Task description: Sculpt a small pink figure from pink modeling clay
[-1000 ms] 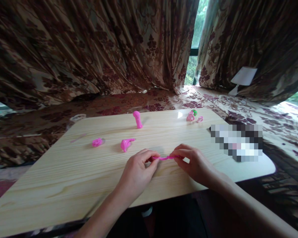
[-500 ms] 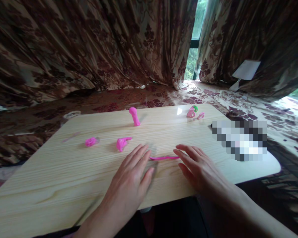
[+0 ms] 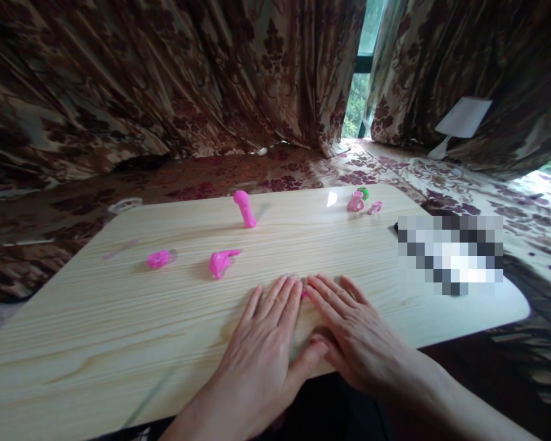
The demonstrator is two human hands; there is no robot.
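Two adult-looking proportions aside, the person's left hand is bare, with slender fingers, a sturdy thumb and fine creases over the knuckles. The right hand is bare too, its fingers long and tapering, faint ridges of tendon across its back. The nails are too small to make out well. The left forearm and right forearm are uncovered where they show. Black clothing covers the lap, its cut and fabric lost in shadow.
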